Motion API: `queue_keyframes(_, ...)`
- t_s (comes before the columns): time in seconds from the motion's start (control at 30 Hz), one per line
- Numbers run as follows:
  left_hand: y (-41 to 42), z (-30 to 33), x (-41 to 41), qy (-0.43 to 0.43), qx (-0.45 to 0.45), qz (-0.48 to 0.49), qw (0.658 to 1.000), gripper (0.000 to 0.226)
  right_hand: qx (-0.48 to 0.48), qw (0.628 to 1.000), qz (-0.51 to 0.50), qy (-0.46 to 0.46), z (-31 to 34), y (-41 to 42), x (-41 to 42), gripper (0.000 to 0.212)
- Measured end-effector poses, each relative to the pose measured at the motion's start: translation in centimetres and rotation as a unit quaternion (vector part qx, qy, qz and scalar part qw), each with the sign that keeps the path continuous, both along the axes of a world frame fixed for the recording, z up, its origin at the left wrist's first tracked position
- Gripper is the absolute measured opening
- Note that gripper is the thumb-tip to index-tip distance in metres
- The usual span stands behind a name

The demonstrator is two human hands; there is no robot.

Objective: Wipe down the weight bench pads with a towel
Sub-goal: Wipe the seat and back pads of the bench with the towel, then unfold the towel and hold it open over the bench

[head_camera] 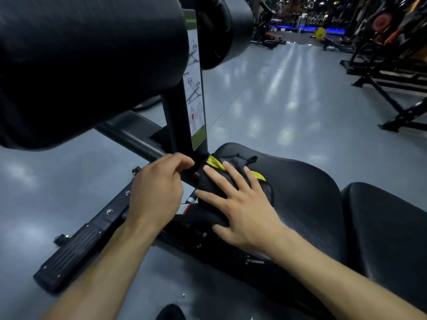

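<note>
A dark towel with yellow-green patches (213, 181) lies over the near-left edge of the black seat pad (300, 181). My right hand (238, 206) rests flat on the towel, fingers spread, pressing it onto the pad. My left hand (157, 190) is beside the base of the black upright post (182, 125), its fingertips curled and pinching the towel's left edge. A second black pad (388, 227) adjoins the seat at the right. A big black roller pad (87, 65) hangs above at the upper left, with another roller (228, 31) behind the post.
An instruction sticker (195, 88) runs down the post. The bench's black frame bar and ribbed foot (76, 250) extend over the grey floor at the lower left. Black racks and machines (392, 77) stand at the right, with more gym equipment in the far background.
</note>
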State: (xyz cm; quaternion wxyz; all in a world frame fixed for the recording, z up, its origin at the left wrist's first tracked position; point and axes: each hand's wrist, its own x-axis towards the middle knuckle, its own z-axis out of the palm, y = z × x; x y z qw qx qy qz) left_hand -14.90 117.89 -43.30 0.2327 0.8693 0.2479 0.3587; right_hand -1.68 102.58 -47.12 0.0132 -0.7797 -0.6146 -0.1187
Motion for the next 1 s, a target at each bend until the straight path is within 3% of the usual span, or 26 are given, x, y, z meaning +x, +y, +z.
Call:
queue_keyframes(0.27,-3.7,0.8,1.0,0.001,-0.019,-0.062,0.998,0.041,-0.007,0.994,-0.088,0.058,0.4,-5.2,-1.1,0.09)
queue_keyframes(0.47,-5.9,1.1,1.7,0.005,-0.034,-0.109,0.993,0.044,-0.005,0.982,-0.11,0.152,1.0,-14.8,-1.1,0.084)
queue_keyframes(0.57,-8.3,1.5,2.1,0.018,-0.026,-0.158,0.987,0.045,0.056,0.95,-0.167,0.257,2.9,-18.2,-0.8,0.077)
queue_keyframes(0.63,-9.8,1.4,2.4,0.027,-0.026,-0.196,0.98,0.044,0.163,0.893,-0.226,0.354,4.7,-19.6,-0.3,0.063)
queue_keyframes(0.67,-10.8,1.2,2.7,0.03,-0.028,-0.217,0.975,0.043,0.228,0.835,-0.267,0.423,5.5,-20.6,0.1,0.048)
queue_keyframes(0.7,-11.7,1.1,2.9,0.032,-0.031,-0.238,0.97,0.04,0.294,0.745,-0.305,0.515,6.1,-21.5,0.4,0.031)
queue_keyframes(0.73,-12.7,0.9,3.1,0.035,-0.036,-0.259,0.965,0.035,0.349,0.63,-0.323,0.614,6.4,-22.2,0.7,0.018)
queue_keyframes(0.8,-14.8,0.6,3.6,0.041,-0.045,-0.308,0.95,0.024,0.407,0.426,-0.288,0.755,6.4,-23.1,0.6,0.021)
queue_keyframes(0.83,-15.9,0.6,3.7,0.044,-0.052,-0.334,0.94,0.021,0.424,0.368,-0.264,0.784,6.5,-23.2,0.3,0.027)
queue_keyframes(0.93,-18.9,0.9,3.9,0.059,-0.067,-0.399,0.913,0.035,0.429,0.309,-0.19,0.827,7.2,-22.7,-1.1,0.024)
queue_keyframes(1.0,-20.2,1.2,4.0,0.074,-0.045,-0.416,0.905,0.048,0.419,0.314,-0.197,0.829,8.0,-22.1,-1.6,0.031)
